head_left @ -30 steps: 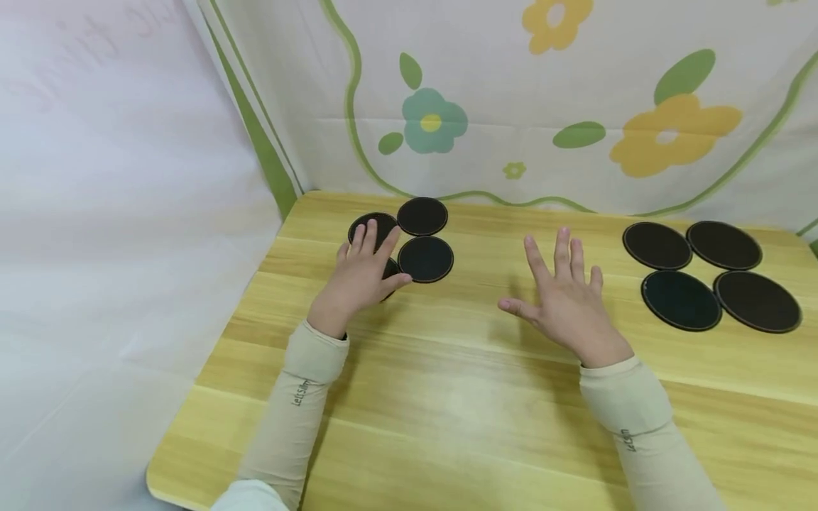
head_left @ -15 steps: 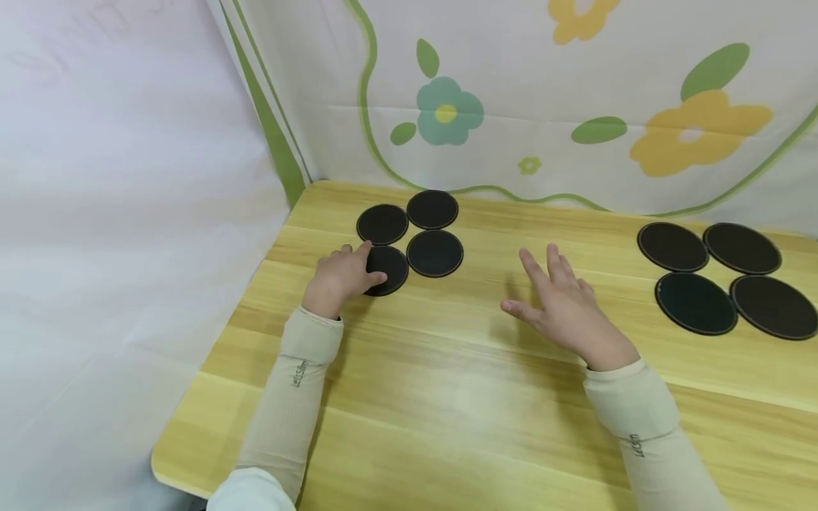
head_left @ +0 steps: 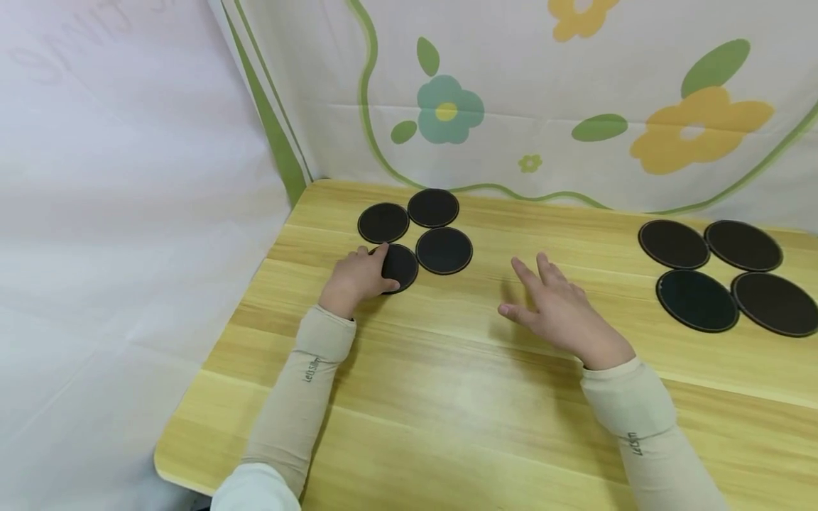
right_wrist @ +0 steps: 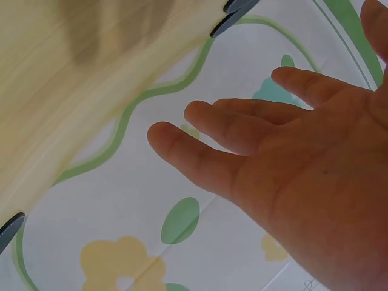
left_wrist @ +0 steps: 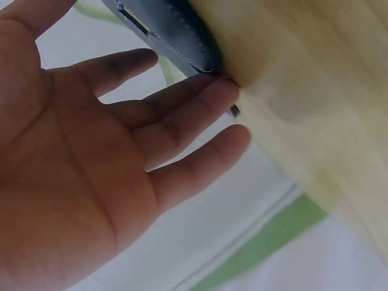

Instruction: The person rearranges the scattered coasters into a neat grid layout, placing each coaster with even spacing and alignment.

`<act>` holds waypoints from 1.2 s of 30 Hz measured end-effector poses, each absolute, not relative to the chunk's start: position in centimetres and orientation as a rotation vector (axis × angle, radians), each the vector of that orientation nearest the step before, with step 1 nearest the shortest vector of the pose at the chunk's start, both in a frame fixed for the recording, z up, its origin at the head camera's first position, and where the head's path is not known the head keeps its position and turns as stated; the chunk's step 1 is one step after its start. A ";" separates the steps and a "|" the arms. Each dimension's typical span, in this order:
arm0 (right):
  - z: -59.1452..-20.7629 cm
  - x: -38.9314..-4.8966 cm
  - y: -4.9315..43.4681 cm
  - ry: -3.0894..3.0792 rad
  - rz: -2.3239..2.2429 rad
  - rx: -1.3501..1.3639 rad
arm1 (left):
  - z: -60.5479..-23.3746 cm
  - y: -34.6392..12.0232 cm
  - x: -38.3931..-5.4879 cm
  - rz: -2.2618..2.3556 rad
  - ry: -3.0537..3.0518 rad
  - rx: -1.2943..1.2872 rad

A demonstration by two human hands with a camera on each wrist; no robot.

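Your worktop (head_left: 447, 426) carries eight black discs in two groups of four, and the work appears nearly complete. The right group (head_left: 703, 285), to the right of your right hand, seems finished: a compact two-by-two cluster, lying flat. The left group (head_left: 434, 248), ahead of and beside your left hand, has all four discs laid out; judged from the contact, only minor alignment is left.

Your right hand (head_left: 556, 305) hangs above the worktop between the groups, fingers spread, holding nothing. Your left hand (head_left: 358, 277) has its fingers extended rather than closed; thumb and index finger rest at the left part of the near-left disc (head_left: 401, 268).

Note the materials. Beyond your hands, the printed cloth (head_left: 498, 92) is soft and creased, with flower motifs. The worktop has a smooth yellow wood-grain finish and a rounded corner. Your sleeves (head_left: 294, 408) are fitted, pale fabric. Each disc is round, thin and dark; the left wrist view shows a leather-like surface with fine pale stitching along the rim.
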State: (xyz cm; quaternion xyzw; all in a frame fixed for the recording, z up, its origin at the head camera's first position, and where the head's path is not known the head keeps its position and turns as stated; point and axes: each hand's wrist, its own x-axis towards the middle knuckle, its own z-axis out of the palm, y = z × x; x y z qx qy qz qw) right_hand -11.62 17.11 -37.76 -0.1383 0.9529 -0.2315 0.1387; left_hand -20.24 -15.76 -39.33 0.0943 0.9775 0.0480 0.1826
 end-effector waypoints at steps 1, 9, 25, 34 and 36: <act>-37.8 -11.6 17.1 2.757 -0.665 -0.406 | -39.4 -15.4 -20.2 0.132 2.763 0.286; -38.1 -11.7 16.6 2.752 -0.642 -0.441 | -39.3 -12.7 -19.8 0.175 2.753 0.360; -38.2 -11.8 15.9 2.732 -0.682 -0.507 | -38.5 -12.3 -21.1 0.554 2.812 0.365; -38.1 -11.8 15.9 2.722 -0.668 -0.510 | -38.6 -13.2 -21.6 0.582 2.847 0.149; -38.1 -11.8 15.9 2.716 -0.667 -0.502 | -39.0 -12.6 -21.7 0.623 2.839 0.157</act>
